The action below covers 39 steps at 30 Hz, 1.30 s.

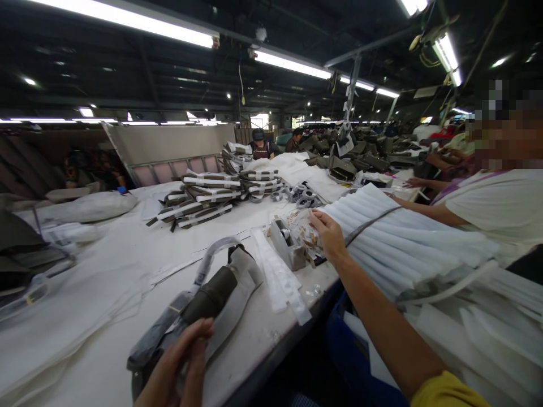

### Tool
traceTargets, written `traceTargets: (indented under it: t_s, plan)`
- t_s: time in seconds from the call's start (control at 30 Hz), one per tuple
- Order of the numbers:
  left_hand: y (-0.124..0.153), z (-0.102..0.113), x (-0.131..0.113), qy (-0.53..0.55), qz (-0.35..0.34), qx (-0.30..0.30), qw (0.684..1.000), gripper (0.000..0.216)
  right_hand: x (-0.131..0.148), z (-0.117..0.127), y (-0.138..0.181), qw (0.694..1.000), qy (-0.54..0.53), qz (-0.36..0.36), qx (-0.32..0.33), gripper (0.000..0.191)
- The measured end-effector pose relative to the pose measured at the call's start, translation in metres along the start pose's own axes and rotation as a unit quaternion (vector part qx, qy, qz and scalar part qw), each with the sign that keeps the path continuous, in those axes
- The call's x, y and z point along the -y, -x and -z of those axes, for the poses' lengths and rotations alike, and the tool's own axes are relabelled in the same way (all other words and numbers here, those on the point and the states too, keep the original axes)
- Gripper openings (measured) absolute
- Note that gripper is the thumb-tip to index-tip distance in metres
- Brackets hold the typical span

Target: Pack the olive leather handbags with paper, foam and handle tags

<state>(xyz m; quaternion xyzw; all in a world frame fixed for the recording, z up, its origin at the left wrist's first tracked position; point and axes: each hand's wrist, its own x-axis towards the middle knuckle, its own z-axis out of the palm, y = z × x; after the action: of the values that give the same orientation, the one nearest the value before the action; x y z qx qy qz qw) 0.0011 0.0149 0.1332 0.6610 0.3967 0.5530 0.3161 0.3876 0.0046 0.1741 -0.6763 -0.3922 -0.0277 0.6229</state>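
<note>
Because the grey strap piece [199, 305] in your left hand [178, 367] is a soft sewn part, expect it to be light and limp, sagging wherever it is unsupported. It lies at the near edge of the counter [106, 362], with your left hand closed around its near end. Its dark rolled middle looks firmer than the rest and would serve as the better place to grip; the pale webbing loop [212, 257] at its far end will likely flop if lifted alone.

Your right hand [328, 234] is extended, fingers loosely open, resting on a heap of small paper tags [303, 229] just beside the grey tape dispenser [288, 243]. The tags look thin and slippery; judge that a pinch with the fingertips will separate one more reliably than a full grasp. To the right lies a bundle of white rolled sheets [403, 243], tied with a dark strap. A co-worker's arm [428, 210] reaches across beyond it. Stacks of finished strap pieces [207, 198] sit further back.
</note>
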Motion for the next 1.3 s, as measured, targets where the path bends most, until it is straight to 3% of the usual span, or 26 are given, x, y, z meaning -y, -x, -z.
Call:
traceTargets:
  t_s: [0.07, 0.13, 0.23, 0.4, 0.57, 0.63, 0.9, 1.07, 1.3]
  plan:
    - [-0.013, -0.027, -0.022, 0.022, -0.035, 0.089, 0.995, 0.027, 0.017, -0.002, 0.003, 0.98, -0.189, -0.056, 0.022, 0.028]
    - [-0.031, -0.054, -0.034, 0.069, -0.037, 0.164, 0.983, 0.028, 0.033, -0.005, 0.009, 0.951, -0.283, -0.116, 0.045, 0.027]
    - [-0.059, -0.092, -0.038, 0.123, -0.019, 0.229, 0.965, 0.037, 0.054, -0.01, 0.024, 0.924, -0.329, -0.175, 0.09, 0.027]
    - [-0.085, -0.133, -0.034, 0.174, -0.008, 0.26, 0.95, 0.052, 0.076, -0.014, 0.049, 0.908, -0.34, -0.192, 0.153, 0.027]
    - [-0.085, -0.133, -0.036, 0.174, 0.018, 0.259, 0.95, 0.038, 0.08, -0.014, 0.063, 0.908, -0.336, -0.188, 0.165, 0.03]
    - [-0.083, -0.128, -0.038, 0.193, 0.041, 0.265, 0.944, 0.044, 0.079, -0.014, 0.067, 0.914, -0.327, -0.179, 0.161, 0.031]
    - [-0.08, -0.121, -0.046, 0.227, 0.108, 0.338, 0.907, 0.04, 0.075, -0.013, 0.08, 0.959, -0.249, -0.086, 0.105, 0.034]
    - [-0.08, -0.122, -0.047, 0.254, 0.118, 0.41, 0.868, 0.037, 0.076, -0.009, 0.082, 0.964, -0.237, -0.071, 0.092, 0.032]
    - [-0.083, -0.128, -0.046, 0.218, 0.104, 0.366, 0.899, 0.039, 0.069, -0.003, 0.086, 0.953, -0.284, -0.072, 0.079, 0.031]
